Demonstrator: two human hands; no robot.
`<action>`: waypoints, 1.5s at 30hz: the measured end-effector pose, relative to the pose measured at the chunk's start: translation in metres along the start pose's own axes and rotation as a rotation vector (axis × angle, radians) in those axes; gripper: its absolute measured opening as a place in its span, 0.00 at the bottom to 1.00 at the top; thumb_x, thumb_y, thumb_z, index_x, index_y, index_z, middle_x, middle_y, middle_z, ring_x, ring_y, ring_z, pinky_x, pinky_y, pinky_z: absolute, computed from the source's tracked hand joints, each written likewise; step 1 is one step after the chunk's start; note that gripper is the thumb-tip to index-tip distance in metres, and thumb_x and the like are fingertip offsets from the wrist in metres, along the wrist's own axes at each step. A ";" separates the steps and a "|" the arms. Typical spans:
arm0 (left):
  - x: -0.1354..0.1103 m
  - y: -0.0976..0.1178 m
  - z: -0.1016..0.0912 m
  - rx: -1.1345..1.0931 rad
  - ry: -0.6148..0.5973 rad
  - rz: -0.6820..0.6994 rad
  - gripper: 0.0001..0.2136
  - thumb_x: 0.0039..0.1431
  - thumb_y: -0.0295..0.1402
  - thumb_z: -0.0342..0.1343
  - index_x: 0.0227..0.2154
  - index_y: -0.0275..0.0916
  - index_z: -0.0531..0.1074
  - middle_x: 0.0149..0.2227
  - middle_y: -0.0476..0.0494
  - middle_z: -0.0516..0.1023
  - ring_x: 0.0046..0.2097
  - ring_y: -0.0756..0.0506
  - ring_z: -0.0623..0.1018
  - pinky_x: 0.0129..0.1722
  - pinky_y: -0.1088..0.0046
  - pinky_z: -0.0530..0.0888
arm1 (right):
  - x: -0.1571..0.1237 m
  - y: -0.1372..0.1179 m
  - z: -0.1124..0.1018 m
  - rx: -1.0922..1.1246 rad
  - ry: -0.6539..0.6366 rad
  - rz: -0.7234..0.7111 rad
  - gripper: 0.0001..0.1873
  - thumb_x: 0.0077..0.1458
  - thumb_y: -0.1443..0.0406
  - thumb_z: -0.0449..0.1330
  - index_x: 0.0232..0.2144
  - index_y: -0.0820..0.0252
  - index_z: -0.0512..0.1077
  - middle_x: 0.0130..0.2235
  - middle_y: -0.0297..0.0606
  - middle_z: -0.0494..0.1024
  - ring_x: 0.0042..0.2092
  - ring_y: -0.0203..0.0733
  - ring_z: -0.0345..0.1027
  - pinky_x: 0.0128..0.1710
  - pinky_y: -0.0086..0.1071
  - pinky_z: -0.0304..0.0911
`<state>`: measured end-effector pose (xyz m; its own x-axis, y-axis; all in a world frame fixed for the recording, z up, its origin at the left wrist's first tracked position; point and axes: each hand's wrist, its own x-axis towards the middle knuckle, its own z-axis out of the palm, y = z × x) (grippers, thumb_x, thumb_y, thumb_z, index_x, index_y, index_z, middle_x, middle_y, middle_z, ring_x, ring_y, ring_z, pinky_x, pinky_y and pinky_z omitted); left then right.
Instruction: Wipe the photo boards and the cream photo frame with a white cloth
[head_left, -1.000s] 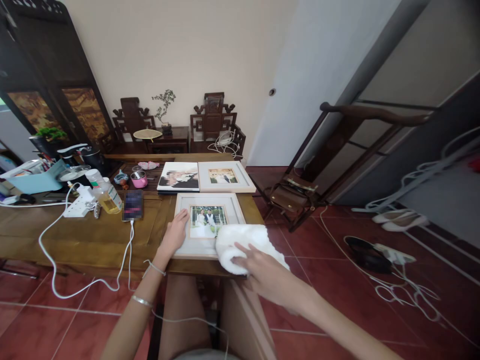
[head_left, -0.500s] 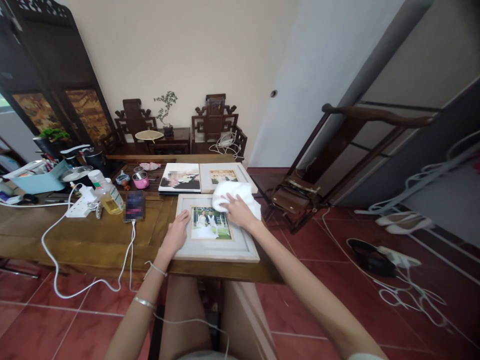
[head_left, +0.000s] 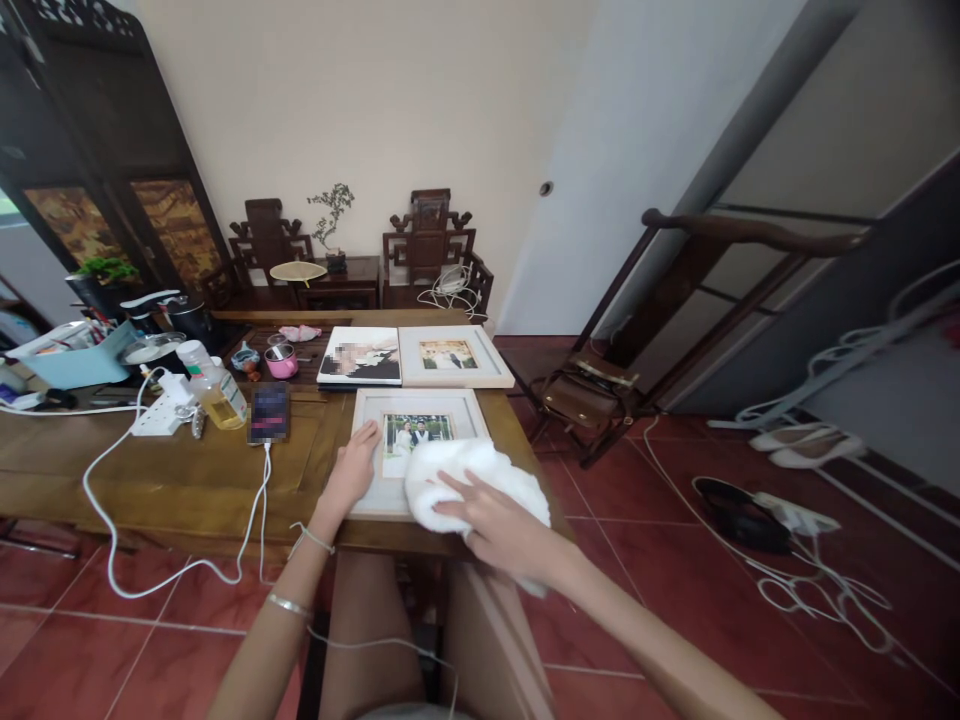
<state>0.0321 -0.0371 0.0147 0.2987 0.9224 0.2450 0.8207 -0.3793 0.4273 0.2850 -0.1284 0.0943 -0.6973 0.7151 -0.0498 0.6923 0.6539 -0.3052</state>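
A pale picture frame (head_left: 365,500) lies face up at the table's front edge, with a photo (head_left: 397,440) of a couple outdoors inside it. My left hand (head_left: 354,465) holds the frame's left side, its fingers resting over the rim. My right hand (head_left: 487,520) presses a bunched white cloth (head_left: 510,470) onto the frame's lower right part, fingers spread over the fabric. The cloth hides that corner and some of the photo, and it hangs past the table edge. Just behind lie a second framed photo (head_left: 491,365) and a white-edged photo book (head_left: 360,355).
Left on the wooden table (head_left: 187,480) are a phone (head_left: 268,412) on a white cable, a bottle of yellow liquid (head_left: 223,398), a power strip (head_left: 159,412), a pink cup (head_left: 281,360) and a blue bin (head_left: 82,360). A wooden chair (head_left: 622,350) bears a brown bag (head_left: 574,397) at right.
My right hand has moved the white cloth from the frame's upper right down to its lower right corner, towards me. The left hand stays on the frame's left side.
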 end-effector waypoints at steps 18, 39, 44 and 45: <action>-0.001 -0.005 0.005 -0.055 0.020 0.005 0.30 0.51 0.13 0.40 0.57 0.37 0.62 0.63 0.38 0.59 0.65 0.44 0.57 0.62 0.53 0.58 | 0.057 0.041 0.002 -0.212 0.068 0.073 0.31 0.44 0.75 0.51 0.53 0.61 0.69 0.63 0.47 0.58 0.65 0.57 0.41 0.59 0.61 0.37; -0.002 0.001 -0.004 -0.043 -0.018 0.004 0.30 0.51 0.13 0.40 0.57 0.36 0.63 0.63 0.38 0.60 0.65 0.44 0.58 0.63 0.54 0.58 | 0.107 0.077 -0.017 -0.402 0.252 0.259 0.34 0.48 0.80 0.48 0.57 0.57 0.64 0.66 0.42 0.52 0.65 0.58 0.42 0.59 0.60 0.42; -0.002 0.004 -0.005 -0.062 -0.019 -0.005 0.28 0.52 0.14 0.40 0.57 0.35 0.63 0.63 0.36 0.59 0.65 0.45 0.57 0.63 0.54 0.57 | 0.120 0.066 -0.009 -0.412 0.151 0.181 0.36 0.47 0.81 0.49 0.56 0.50 0.66 0.66 0.35 0.52 0.65 0.62 0.39 0.56 0.64 0.46; -0.003 0.004 -0.005 -0.063 -0.022 -0.004 0.29 0.52 0.14 0.40 0.57 0.35 0.62 0.63 0.37 0.59 0.65 0.45 0.57 0.63 0.55 0.57 | 0.116 0.058 -0.006 -0.400 0.123 0.164 0.36 0.47 0.81 0.49 0.55 0.51 0.67 0.65 0.36 0.54 0.65 0.62 0.41 0.55 0.63 0.47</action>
<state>0.0325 -0.0414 0.0200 0.3067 0.9249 0.2246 0.7896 -0.3790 0.4826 0.2457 -0.0059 0.0762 -0.5615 0.8258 0.0535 0.8263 0.5560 0.0899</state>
